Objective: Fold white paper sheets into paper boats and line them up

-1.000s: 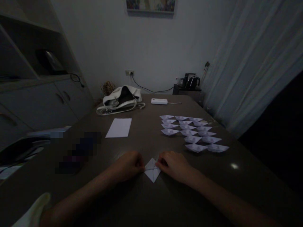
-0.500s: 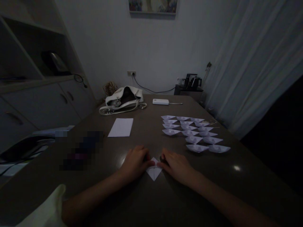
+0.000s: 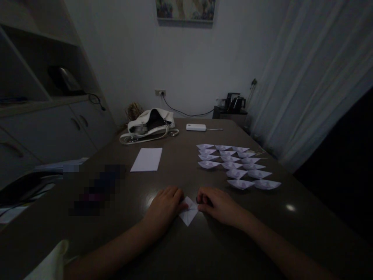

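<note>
A small white folded paper (image 3: 188, 216) lies on the table near its front, diamond-shaped with a crease down its middle. My left hand (image 3: 166, 206) grips its left side, the thumb lying over the paper's edge. On the other side, my right hand (image 3: 217, 204) is closed, with thumb and curled fingers at the paper's right corner. Folded paper boats (image 3: 239, 184), several of them, stand in rows to the right beyond my right hand. A stack of white paper sheets (image 3: 146, 159) lies flat beyond my left hand.
At the table's far end are a white handbag (image 3: 151, 123) and a white power bank (image 3: 196, 127) with a short cable. A blurred dark object (image 3: 99, 190) lies to the left. Kettles (image 3: 234, 102) stand on a low cabinet behind; a pale curtain (image 3: 279, 85) hangs to the right.
My right thumb has slid from the paper's middle out to its right corner, uncovering more of the paper. My left thumb has shifted slightly left. The camera view has tilted a little.
</note>
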